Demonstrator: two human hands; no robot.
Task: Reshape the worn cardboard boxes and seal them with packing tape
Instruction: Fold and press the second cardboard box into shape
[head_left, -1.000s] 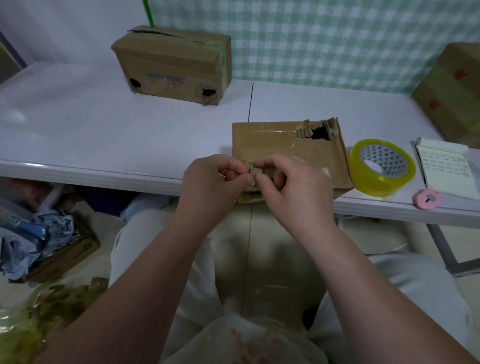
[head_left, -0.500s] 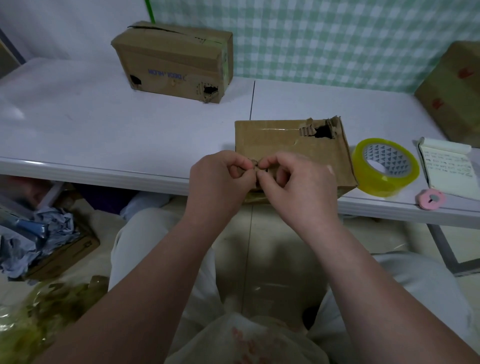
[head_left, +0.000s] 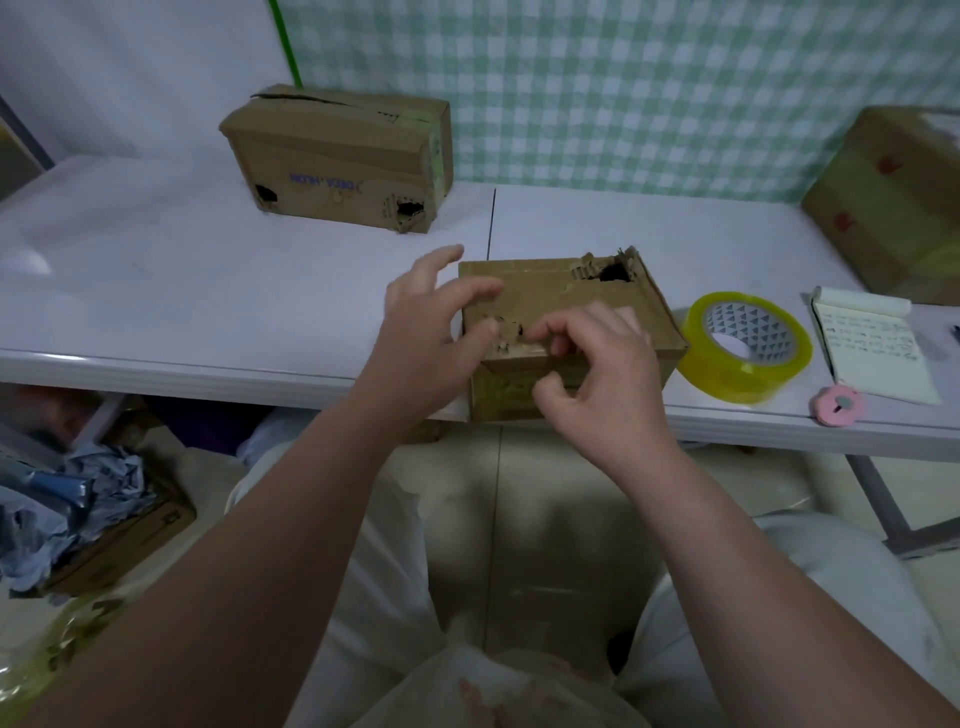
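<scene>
You are holding your left hand (head_left: 431, 332) spread, fingers apart, at the left edge of the small worn brown cardboard box (head_left: 545, 291). Your right hand (head_left: 597, 379) is curling its fingers over the box's torn near edge; can't tell if it's gripping. The yellowish packing tape roll (head_left: 717, 371) is lying just right of the box.

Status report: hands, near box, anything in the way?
Left hand open at near box. Right hand loosely curled at its torn front edge. Corner hole untaped. Tape roll alongside; nothing blocking.
</scene>
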